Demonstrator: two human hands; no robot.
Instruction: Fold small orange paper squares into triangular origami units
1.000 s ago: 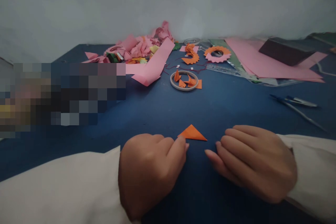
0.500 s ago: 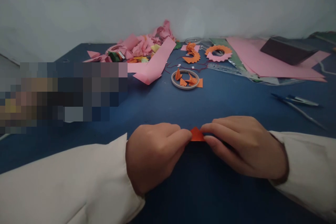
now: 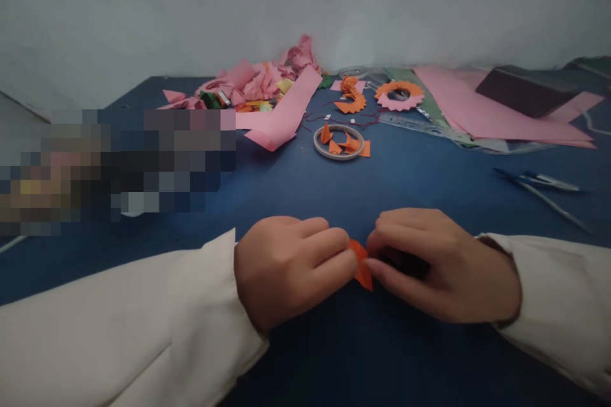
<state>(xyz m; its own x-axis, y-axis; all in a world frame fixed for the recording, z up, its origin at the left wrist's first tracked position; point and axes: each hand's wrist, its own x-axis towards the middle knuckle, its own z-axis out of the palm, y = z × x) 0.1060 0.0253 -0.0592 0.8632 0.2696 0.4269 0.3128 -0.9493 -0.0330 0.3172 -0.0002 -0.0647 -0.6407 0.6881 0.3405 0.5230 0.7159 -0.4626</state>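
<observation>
Orange paper [image 3: 361, 265] (folded) between fingers [image 3: 334, 253]

**Site: paper-craft worktable**

Pink offcuts [image 3: 258, 82] are lying heaped on a blue tabletop [image 3: 405, 184] against a white wall [image 3: 191, 13]. Pink sheets [image 3: 477, 114], scissors [image 3: 544, 184], a tape ring [image 3: 338, 142] holding folded orange triangles [image 3: 351, 145] and an orange rosette [image 3: 399, 94] are sitting alongside. The left hand [image 3: 291, 267] and right hand [image 3: 443, 267] are pinching another orange fold [image 3: 363, 267].

I log: orange piece [image 3: 361, 265], matt creased paper; tabletop [image 3: 405, 184], matt blue covering; pink sheets [image 3: 472, 111], smooth matt paper; scissors [image 3: 547, 182], glossy metal; sleeve [image 3: 143, 318], white cloth.
</observation>
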